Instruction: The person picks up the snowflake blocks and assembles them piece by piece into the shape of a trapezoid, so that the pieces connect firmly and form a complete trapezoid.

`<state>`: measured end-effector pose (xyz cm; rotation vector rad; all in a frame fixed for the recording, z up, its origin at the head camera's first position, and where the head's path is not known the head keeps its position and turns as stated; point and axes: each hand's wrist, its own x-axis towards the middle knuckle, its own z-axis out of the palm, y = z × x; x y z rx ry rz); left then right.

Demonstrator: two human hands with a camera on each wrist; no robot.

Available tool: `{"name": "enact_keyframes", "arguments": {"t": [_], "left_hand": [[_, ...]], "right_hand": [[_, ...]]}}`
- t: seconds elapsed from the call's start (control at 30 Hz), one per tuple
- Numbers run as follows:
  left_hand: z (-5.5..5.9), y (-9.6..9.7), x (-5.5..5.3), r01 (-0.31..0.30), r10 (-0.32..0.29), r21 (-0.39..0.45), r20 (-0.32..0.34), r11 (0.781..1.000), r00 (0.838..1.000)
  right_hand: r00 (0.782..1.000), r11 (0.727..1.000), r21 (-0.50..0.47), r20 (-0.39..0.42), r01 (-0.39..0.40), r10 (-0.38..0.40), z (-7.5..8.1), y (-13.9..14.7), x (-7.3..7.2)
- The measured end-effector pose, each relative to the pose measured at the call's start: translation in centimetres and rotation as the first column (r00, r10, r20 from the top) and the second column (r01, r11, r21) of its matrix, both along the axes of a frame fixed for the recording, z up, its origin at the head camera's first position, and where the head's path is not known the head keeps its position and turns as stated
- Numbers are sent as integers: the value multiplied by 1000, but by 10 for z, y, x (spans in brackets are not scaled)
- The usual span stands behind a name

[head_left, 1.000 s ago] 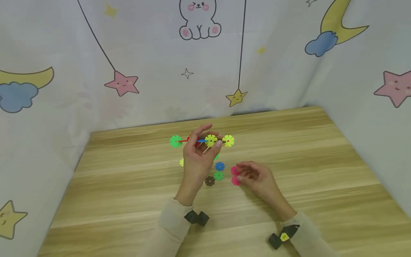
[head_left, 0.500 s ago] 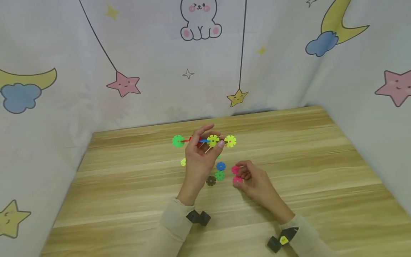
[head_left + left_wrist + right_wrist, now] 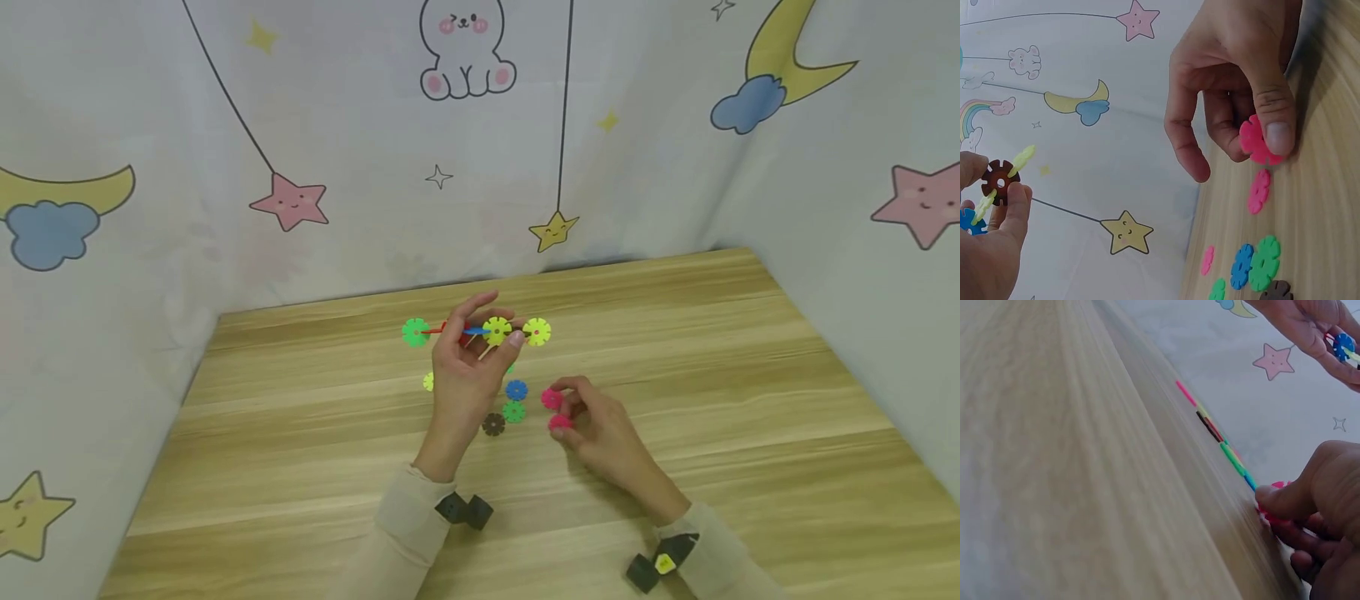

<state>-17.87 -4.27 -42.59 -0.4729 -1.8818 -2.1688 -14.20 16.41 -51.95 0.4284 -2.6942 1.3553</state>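
Note:
My left hand point(image 3: 468, 367) holds up a chain of joined notched plastic discs over the table. A green disc point(image 3: 416, 332) ends the chain at the left, and a yellow disc point(image 3: 537, 332) at the right. A brown disc point(image 3: 1000, 182) sits between finger and thumb in the left wrist view. My right hand point(image 3: 603, 429), low at the tabletop, pinches a pink notched disc point(image 3: 1259, 140) between thumb and fingers. A second pink disc point(image 3: 552, 399) lies close by on the table. Part of the chain is hidden behind the left fingers.
Loose discs lie on the wooden table point(image 3: 300, 467) between the hands: blue point(image 3: 516, 390), green point(image 3: 513, 412) and brown point(image 3: 493, 424). A yellow disc point(image 3: 428, 382) shows partly behind the left wrist. A printed curtain point(image 3: 360, 125) stands behind the table.
My right thumb and fingers have closed on the nearer pink disc, which has shifted slightly right, away from the other pink one. The left hand keeps its hold on the chain.

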Motion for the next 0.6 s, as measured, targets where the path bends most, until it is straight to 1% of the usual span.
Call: {"name": "enact_keyframes", "arguments": {"t": [0.07,0.13,0.2,0.3,0.4,0.5,0.53,0.6], "left_hand": [[0,0,0,2,-2,9,5,1000,1000],[0,-1,-1,5,-5,18,12,1000,1000],[0,-1,-1,6,-7,24,14,1000,1000],[1,-2,-1,9,-9,33,17,999,1000],[1,-3,-2,8,-9,42,20,999,1000],[2,-3,-2,9,-10,46,28,999,1000],[2,-3,-2,7,-9,45,31,999,999],[1,-4,-1,1,-3,37,37,999,999]], "right_hand": [[999,996,-86,31,-12,15,-1,1,-1],[998,984,-177,65,-7,18,0,3,-2],[995,967,-255,103,21,6,0,4,-2],[986,938,-338,166,80,-24,1,5,-3],[973,899,-419,230,125,-29,3,5,-4],[958,850,-500,286,168,-21,7,5,-5],[952,834,-519,304,186,-23,9,5,-5],[946,813,-542,322,212,-32,14,5,-5]]}}
